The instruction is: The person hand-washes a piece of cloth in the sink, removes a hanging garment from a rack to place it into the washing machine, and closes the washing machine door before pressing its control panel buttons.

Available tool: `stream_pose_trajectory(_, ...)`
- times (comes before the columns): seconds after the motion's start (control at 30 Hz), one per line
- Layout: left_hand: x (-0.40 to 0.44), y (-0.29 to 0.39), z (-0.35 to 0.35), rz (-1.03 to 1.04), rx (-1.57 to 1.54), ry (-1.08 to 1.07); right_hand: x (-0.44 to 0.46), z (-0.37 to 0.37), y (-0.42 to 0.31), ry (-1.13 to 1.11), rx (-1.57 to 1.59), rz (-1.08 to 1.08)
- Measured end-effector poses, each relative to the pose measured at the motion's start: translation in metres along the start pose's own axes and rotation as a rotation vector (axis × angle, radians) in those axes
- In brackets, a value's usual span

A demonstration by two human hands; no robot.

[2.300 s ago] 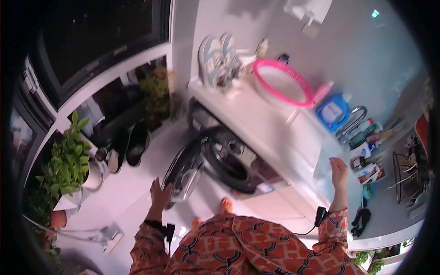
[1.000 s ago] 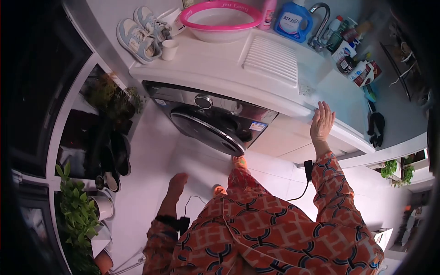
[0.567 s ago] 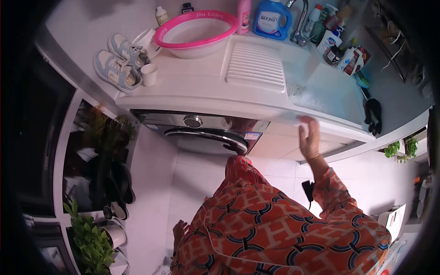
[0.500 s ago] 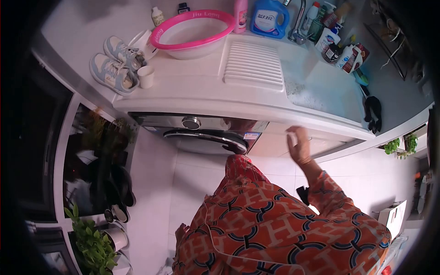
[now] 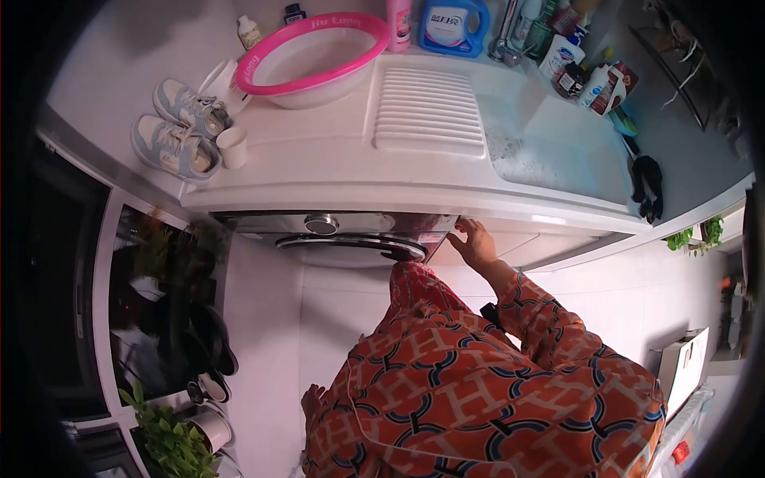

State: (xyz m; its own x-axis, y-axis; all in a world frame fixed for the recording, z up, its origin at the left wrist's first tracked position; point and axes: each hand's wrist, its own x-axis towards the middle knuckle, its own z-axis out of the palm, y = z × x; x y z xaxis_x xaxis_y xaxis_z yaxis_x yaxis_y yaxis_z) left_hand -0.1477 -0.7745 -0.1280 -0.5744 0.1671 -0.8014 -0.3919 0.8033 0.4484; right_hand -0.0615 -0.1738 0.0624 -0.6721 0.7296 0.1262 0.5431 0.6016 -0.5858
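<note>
My right hand (image 5: 476,244) reaches to the right end of the washing machine's control panel, its fingers apart and holding nothing. The fingertips are close to the panel's edge; whether they touch it I cannot tell. The washing machine (image 5: 267,224) stands under the counter, with a silver round knob (image 5: 322,224) on its dark panel and a dark-rimmed door below. My left hand (image 5: 312,397) hangs low beside my body, mostly hidden by the patterned orange clothing. Its few visible fingertips look slightly apart, with nothing seen in them.
On the white counter (image 5: 311,163) are a pink-rimmed basin (image 5: 312,86), sneakers (image 5: 177,149), a white cup (image 5: 233,147) and a blue detergent jug (image 5: 452,29). A wet sink (image 5: 550,155) with a ridged washboard (image 5: 429,111) lies right. A potted plant (image 5: 171,434) stands lower left.
My right hand has moved left, from in front of the cabinet to the washing machine's panel edge. The view has shifted slightly. My left hand stays low at my side.
</note>
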Motion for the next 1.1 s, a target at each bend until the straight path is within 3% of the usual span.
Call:
stream_pose_trajectory(0.6, -0.004, 0.018, -0.017, 0.049, -0.014, 0.005, 0.020, -0.012, -0.031, 0.038, -0.227, 0.160)
stream_pose_trajectory(0.7, 0.003, 0.028, -0.023, 0.083, -0.004, -0.006, 0.023, 0.012, -0.008, 0.183, -0.316, 0.070)
stream_pose_trajectory(0.87, 0.004, 0.058, -0.042, 0.153, -0.055, -0.023, 0.019, 0.005, -0.010, 0.130, -0.292, 0.014)
stream_pose_trajectory(0.97, -0.030, 0.102, -0.080, 0.284, -0.116, -0.051, 0.018, -0.007, -0.024, 0.061, -0.264, 0.113)
stream_pose_trajectory(1.1, -0.135, 0.222, -0.129, 0.801, -0.182, -0.229, 0.016, -0.011, -0.032, 0.016, -0.265, 0.115)
